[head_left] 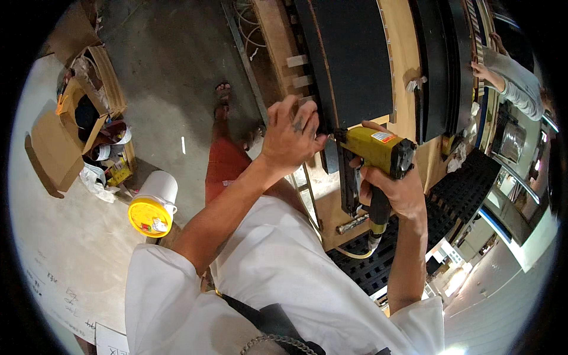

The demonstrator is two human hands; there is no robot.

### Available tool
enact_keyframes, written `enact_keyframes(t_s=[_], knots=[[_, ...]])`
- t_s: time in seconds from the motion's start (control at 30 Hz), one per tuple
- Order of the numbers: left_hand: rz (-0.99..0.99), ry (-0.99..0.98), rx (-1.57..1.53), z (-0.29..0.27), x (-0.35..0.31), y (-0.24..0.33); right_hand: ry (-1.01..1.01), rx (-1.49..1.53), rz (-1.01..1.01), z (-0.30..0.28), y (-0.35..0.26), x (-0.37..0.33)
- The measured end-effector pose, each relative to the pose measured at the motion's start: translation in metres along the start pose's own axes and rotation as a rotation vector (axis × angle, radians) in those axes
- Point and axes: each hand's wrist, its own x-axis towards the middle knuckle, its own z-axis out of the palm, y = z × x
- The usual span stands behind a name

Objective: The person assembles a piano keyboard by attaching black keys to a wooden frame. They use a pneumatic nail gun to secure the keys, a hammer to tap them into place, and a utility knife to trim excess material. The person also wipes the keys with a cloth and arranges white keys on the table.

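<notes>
Beside the near end of the black panel (352, 59), the yellow pneumatic nailer (370, 147), likely heavy and stiff, is best held by its handle (379, 210), which the right grip (395, 188) encircles; whether the left grip (289, 139) clamps anything, I cannot tell.

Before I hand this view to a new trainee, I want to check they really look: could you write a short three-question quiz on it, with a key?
1. Which hand grips the yellow-and-black nail gun?
2. What colour is the round lid of the white cylindrical plastic bucket?
A) black
B) yellow
C) red
3. True or false: the left hand rests on that lid.

Key:
1. The right hand.
2. B.
3. False: it is raised by the edge of the long, flat black board, well away from the bucket.
</notes>
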Motion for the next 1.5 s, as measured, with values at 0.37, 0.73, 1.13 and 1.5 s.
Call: enact_keyframes(t_s=[0.37,0.73,1.13,1.5], knots=[[-0.013,0.008,-0.026,0.003,-0.004,-0.001,0.036,-0.016,0.030,0.008,-0.008,0.000],[-0.745,-0.077,-0.690,-0.005,-0.026,0.019,0.082,-0.010,-0.033,0.012,-0.009,0.007],[-0.829,-0.050,-0.941,0.021,-0.009,0.021,0.064,-0.075,-0.072,0.018,-0.030,0.023],[-0.826,-0.037,-0.966,0.022,-0.010,0.022,0.103,-0.103,-0.044,0.021,-0.044,0.032]])
